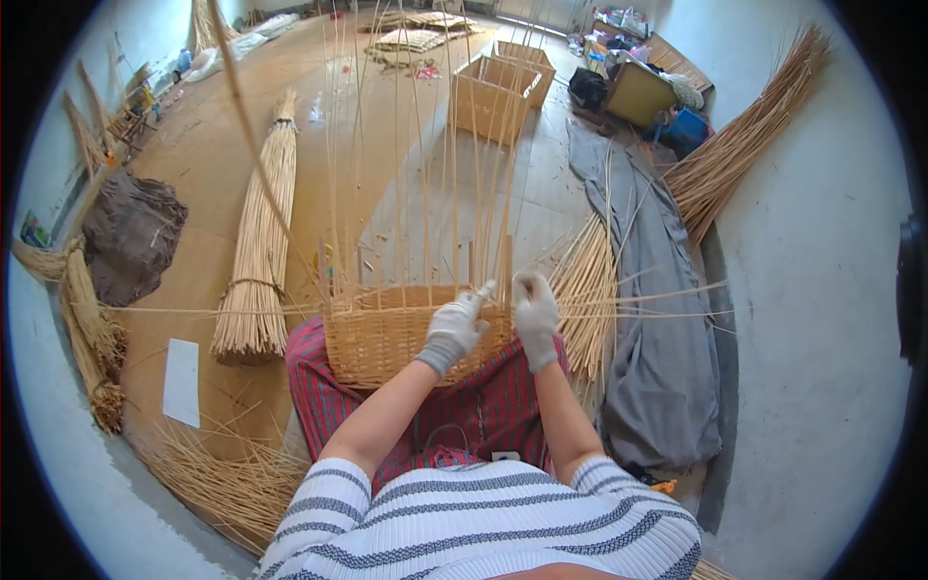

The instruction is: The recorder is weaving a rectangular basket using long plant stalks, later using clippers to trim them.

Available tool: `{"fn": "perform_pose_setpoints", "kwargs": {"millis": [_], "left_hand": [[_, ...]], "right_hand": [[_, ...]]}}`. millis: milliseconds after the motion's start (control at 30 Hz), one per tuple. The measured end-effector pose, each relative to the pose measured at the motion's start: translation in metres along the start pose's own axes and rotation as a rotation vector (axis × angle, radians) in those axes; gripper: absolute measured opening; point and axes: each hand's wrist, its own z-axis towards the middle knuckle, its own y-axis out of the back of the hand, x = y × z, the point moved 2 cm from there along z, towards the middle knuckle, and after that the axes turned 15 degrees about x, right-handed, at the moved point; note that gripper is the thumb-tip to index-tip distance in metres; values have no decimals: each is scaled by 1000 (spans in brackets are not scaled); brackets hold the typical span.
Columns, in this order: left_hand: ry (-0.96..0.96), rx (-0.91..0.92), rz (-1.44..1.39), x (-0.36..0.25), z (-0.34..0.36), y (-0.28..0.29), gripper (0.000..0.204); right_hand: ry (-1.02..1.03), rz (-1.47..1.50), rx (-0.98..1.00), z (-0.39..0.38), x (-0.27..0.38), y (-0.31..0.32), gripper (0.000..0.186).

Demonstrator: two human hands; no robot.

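Observation:
A partly woven wicker basket [372, 343] rests on my lap over a red striped cloth [464, 411]. Tall thin wicker stakes [425, 208] rise from its upper edge. My left hand [459, 327], in a white knit glove, closes on the basket's rim near the right end, with the thumb or index finger pointing up. Just past the right corner is my right hand [536, 311], gloved too, its fingers curled around a wicker strand. Several loose wicker strands [657, 300] stick out to the right from beside it. The exact grip points are partly hidden by the gloves.
A tied bundle of wicker [256, 232] lies to the left, and a loose pile [585, 290] sits right beside a grey cloth [657, 367]. Ahead stand two open boxes [488, 101]. A tall bundle [749, 130] leans on the right wall. Cut rods [227, 474] lie at lower left.

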Motion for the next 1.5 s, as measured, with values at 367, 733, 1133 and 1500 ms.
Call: {"fn": "perform_pose_setpoints", "kwargs": {"millis": [367,733,1133,1500], "left_hand": [[172,202,326,-4,25,-31,37],[-19,-97,-173,19,-41,-18,54],[621,-877,-585,212,-134,35,45],[486,-753,-589,183,-175,20,33]], "right_hand": [[-472,-579,516,8,53,-9,64],[-126,-557,255,4,20,7,59],[697,-83,293,-65,234,-134,14],[268,497,254,-57,185,-140,21]]}}
